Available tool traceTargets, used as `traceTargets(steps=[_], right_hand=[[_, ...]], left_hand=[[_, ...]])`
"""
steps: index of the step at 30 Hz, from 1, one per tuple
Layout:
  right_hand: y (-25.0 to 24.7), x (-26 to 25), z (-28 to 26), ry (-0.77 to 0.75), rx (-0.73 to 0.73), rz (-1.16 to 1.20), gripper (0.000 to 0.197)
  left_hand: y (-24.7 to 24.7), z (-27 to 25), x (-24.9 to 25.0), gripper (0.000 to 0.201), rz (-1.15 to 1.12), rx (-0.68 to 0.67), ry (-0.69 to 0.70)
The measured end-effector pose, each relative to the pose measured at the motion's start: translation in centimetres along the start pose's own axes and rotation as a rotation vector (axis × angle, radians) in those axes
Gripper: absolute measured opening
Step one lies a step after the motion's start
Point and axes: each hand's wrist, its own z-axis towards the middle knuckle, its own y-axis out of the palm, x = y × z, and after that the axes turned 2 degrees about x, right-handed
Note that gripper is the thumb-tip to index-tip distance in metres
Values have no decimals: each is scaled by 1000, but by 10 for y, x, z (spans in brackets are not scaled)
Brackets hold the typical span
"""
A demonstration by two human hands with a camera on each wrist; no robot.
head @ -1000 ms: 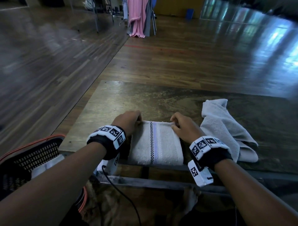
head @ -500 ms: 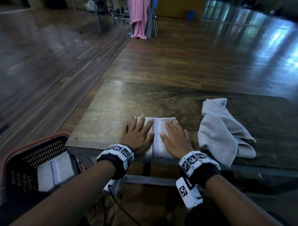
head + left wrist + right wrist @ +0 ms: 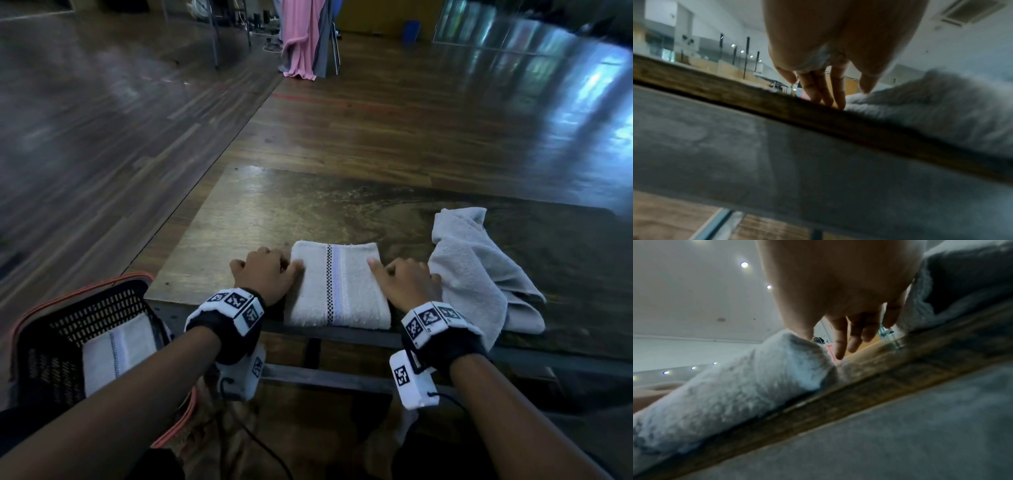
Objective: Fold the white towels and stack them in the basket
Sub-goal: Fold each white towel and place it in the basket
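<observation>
A folded white towel (image 3: 337, 284) with a checked stripe lies at the near edge of the wooden table (image 3: 274, 212). My left hand (image 3: 284, 261) sits at its left side, thumb on top, fingertips down on the table beside it. My right hand (image 3: 394, 270) mirrors this at the right side. The left wrist view shows the left hand (image 3: 836, 91) with fingers reaching the tabletop next to the towel (image 3: 931, 105). In the right wrist view the right hand (image 3: 838, 340) touches the towel (image 3: 735, 386) with its thumb. A black basket (image 3: 85, 308) at lower left holds a folded towel (image 3: 116, 349).
An unfolded white towel (image 3: 479, 267) lies crumpled on the table just right of my right hand. The basket stands on the floor left of the table's near corner. Pink cloth (image 3: 301, 37) hangs on a rack far behind.
Both hands folded the towel towards me, pressed flat on top of it, then slid apart to its left and right sides.
</observation>
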Motion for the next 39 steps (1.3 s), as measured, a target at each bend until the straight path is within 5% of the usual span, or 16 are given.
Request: traceTargets(steps=[5,13,19,25,32,39], right_hand=[[4,-9,10,38,-183,102,59],[-12,-7,-16,99,-268,561,32],[-1,12,-101,172,-309,1006,49],[30,24,-205,217,-561,952,35],[44,-28,-233,60,-686,944,30],[79,-123,-240,-132,-772,846,35]], left_hand=[[-3,5,14,43,-120,-202,-49],[-18,-26,20,19,-675,-268,-118],[-15,-114,2,20,-975,-322,-263],[4,-227,-35,30,-989,-390,-299],[-10,-299,-87,22,-1135,-228,-459],[-50,-296,-156,24,-1197,36,-703]])
